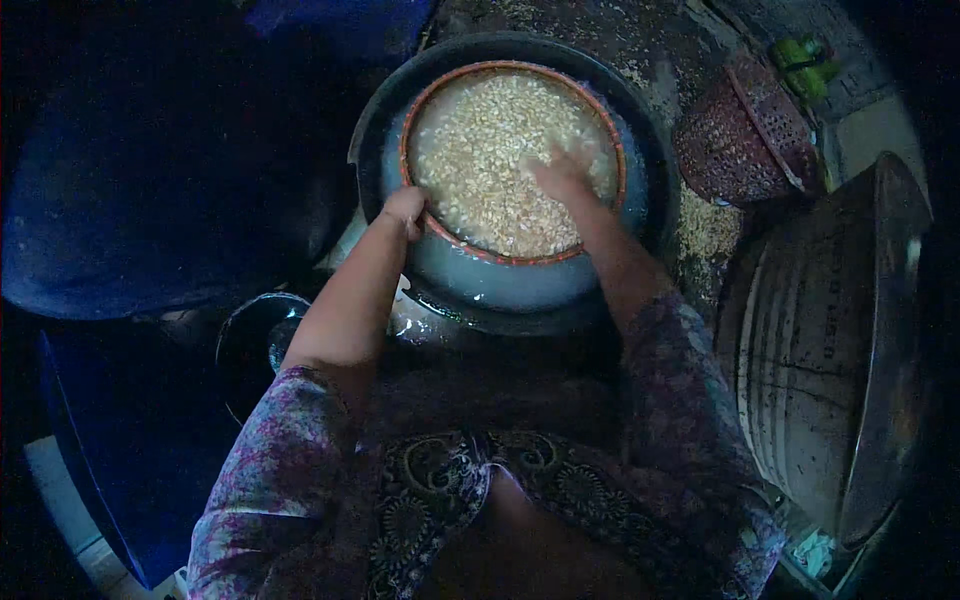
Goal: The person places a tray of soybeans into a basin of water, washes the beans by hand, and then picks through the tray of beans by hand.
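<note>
The left hand is clamped on the near-left rim of an orange-edged round sieve, which sits in a dark basin of cloudy water and holds pale grains. The right hand, blurred, is among the grains; whether its fingers close cannot be told. Farther right are a reddish perforated basket and a large tipped tub.

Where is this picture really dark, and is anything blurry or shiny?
In the head view, the corners are nearly black; also in the head view, the right hand is blurry while the left hand looks sharper; head view again, tiny glints shine on the cloudy water.
</note>
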### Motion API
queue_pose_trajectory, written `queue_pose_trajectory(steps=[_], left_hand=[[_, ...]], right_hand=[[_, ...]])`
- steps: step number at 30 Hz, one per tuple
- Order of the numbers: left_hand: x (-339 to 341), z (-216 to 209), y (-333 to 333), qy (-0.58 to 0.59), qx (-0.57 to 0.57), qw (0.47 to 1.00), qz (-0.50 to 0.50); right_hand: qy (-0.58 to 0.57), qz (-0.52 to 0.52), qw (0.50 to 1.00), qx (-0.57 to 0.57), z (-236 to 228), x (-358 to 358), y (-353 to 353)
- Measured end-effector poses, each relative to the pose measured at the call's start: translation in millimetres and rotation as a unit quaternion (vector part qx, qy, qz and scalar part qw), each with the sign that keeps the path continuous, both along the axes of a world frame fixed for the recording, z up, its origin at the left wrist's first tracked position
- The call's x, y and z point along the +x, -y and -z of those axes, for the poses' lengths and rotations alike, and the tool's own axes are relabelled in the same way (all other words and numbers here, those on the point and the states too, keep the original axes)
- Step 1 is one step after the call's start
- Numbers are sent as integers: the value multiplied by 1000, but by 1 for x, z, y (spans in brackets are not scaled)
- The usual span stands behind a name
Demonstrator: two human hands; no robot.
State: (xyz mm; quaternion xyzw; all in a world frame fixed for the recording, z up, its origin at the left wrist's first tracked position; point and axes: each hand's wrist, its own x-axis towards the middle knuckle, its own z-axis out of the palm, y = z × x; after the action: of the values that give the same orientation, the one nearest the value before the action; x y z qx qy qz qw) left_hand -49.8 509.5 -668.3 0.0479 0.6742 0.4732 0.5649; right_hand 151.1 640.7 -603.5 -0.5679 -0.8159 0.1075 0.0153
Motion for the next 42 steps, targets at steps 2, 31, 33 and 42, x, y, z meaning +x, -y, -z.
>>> queue_pose_trajectory(steps=[2,31,33,42], left_hand=[[10,-3,0,-32,14,999,-2],[-7,18,-4,-325,-80,908,252],[-6,7,-1,-420,-60,833,354],[-14,7,6,-538,-28,694,477]], right_hand=[[-73,26,993,-91,9,-27,9],[145,-316,925,-154,-16,21,-23],[105,-233,944,-210,-15,2,-51],[127,-365,906,-174,-25,-44,45]])
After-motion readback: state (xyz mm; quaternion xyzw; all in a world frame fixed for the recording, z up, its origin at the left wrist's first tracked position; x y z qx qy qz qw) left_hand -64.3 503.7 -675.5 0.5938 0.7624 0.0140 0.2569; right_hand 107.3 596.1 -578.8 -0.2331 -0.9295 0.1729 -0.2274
